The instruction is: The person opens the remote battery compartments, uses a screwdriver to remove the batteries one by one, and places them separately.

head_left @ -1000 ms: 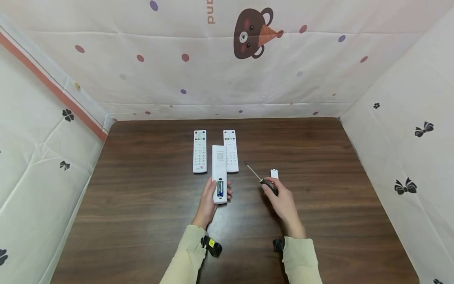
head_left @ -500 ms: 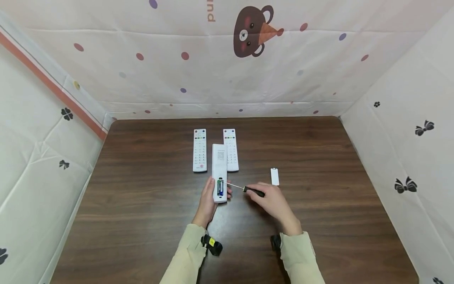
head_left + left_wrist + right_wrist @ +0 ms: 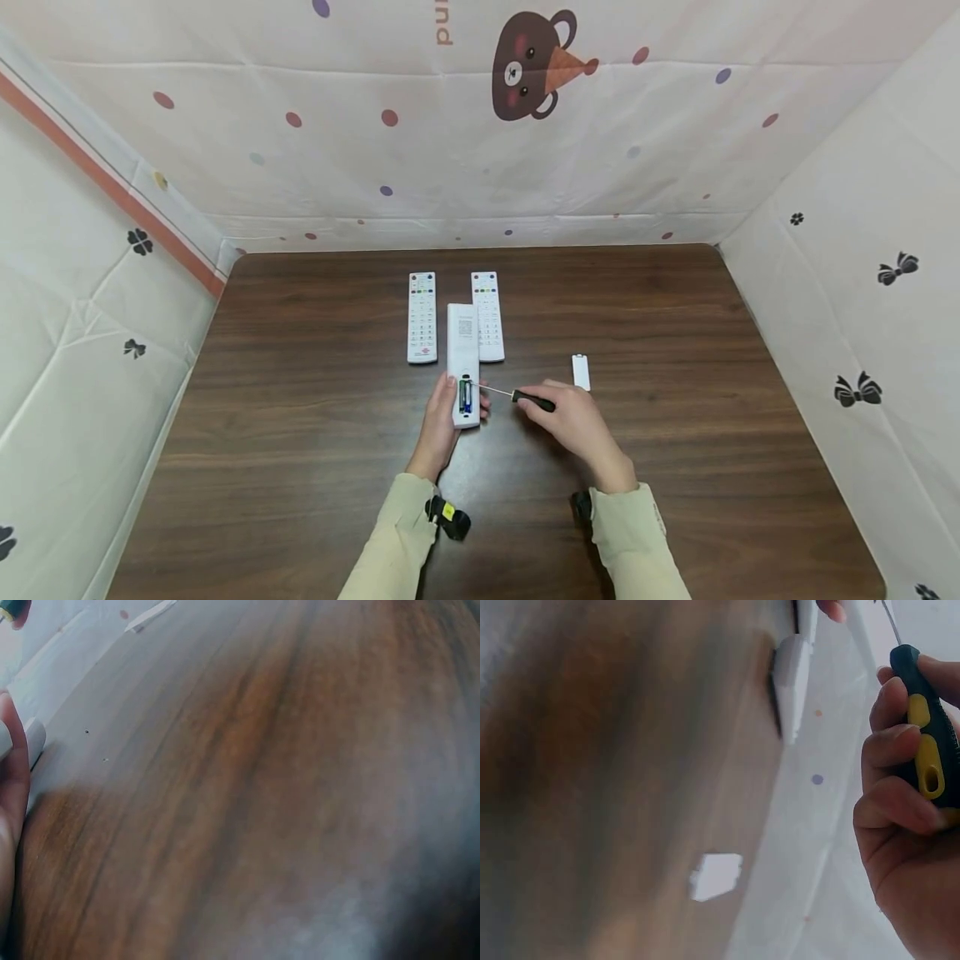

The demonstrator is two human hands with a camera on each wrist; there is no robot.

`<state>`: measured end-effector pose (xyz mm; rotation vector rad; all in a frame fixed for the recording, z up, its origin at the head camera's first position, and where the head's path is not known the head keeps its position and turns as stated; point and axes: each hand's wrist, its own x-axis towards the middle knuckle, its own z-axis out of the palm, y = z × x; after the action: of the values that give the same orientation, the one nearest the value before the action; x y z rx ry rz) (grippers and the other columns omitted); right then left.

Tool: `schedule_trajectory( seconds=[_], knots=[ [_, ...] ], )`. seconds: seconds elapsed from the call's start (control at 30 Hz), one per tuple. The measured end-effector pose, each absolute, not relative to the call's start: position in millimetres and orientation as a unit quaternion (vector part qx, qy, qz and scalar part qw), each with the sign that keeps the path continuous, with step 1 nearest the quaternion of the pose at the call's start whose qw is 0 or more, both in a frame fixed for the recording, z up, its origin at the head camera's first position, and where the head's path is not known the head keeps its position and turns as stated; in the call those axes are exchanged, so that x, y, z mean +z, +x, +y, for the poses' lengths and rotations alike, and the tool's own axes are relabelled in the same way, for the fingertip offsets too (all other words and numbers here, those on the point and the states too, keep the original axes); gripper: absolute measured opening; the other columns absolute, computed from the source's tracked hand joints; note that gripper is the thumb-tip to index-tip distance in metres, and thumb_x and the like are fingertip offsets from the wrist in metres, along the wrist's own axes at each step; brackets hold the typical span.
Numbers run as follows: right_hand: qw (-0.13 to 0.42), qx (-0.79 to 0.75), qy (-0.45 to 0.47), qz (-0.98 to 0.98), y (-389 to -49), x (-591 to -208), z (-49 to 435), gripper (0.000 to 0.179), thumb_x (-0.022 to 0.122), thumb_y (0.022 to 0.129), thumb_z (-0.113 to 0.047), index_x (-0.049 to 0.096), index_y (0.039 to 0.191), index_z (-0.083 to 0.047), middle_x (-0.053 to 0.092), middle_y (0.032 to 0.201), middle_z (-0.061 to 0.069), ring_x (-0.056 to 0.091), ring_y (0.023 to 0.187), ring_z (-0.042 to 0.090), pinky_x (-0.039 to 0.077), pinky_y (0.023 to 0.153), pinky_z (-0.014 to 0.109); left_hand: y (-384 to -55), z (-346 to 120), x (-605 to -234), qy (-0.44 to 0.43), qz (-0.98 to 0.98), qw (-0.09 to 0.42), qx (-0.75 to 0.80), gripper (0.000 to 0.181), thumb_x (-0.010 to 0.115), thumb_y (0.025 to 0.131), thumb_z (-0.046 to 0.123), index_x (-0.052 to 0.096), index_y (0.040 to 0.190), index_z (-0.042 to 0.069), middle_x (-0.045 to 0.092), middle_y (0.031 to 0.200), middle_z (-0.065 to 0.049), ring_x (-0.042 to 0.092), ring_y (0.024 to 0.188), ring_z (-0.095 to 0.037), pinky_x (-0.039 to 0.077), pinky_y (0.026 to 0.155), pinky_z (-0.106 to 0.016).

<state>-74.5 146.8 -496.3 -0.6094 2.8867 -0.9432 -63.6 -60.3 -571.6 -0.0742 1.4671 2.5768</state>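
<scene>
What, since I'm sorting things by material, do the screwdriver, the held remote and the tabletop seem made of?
Screwdriver handle: probably plastic, perhaps rubbery, given its moulded green and yellow sections. Shaft: likely metal, being thin and silvery.
Held remote: apparently smooth white plastic, with a moulded-looking shell.
Tabletop: brown wood grain with a soft sheen; real wood or laminate, I can't tell.

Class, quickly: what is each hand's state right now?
Left hand: closed, holding the face-down white remote.
Right hand: closed, holding a screwdriver.
</scene>
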Motion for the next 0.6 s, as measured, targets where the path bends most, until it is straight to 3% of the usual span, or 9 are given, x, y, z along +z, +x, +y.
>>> schedule_trajectory(
  seconds=[0.33, 0.6],
  knots=[
    [-0.045, -0.140, -0.286, 0.947, -82, -452, 131, 0.019, 0.062, 0.081, -0.033, 0.072, 0.094, -0.023, 0.059, 0.070, -0.010, 0.055, 0.058, 0.008, 0.043, 0.049, 0.027, -63, -60, -570, -0.044, 0.549, 0.065, 0.832, 0.040, 0.044, 0.093, 0.036, 0.041, 0.123, 0.010, 0.052, 0.107, -0.030, 0.060, 0.077, -0.025, 0.051, 0.069, -0.045],
    [0.025, -0.103, -0.307, 0.946, -103, -424, 122, 0.018, 0.065, 0.079, -0.038, 0.073, 0.085, -0.023, 0.064, 0.072, -0.011, 0.053, 0.057, 0.003, 0.041, 0.046, 0.020, -64, -59, -568, -0.031, 0.534, 0.098, 0.840, 0.039, 0.042, 0.094, 0.030, 0.038, 0.126, 0.008, 0.051, 0.108, -0.031, 0.059, 0.077, -0.025, 0.052, 0.070, -0.042]
  ],
)
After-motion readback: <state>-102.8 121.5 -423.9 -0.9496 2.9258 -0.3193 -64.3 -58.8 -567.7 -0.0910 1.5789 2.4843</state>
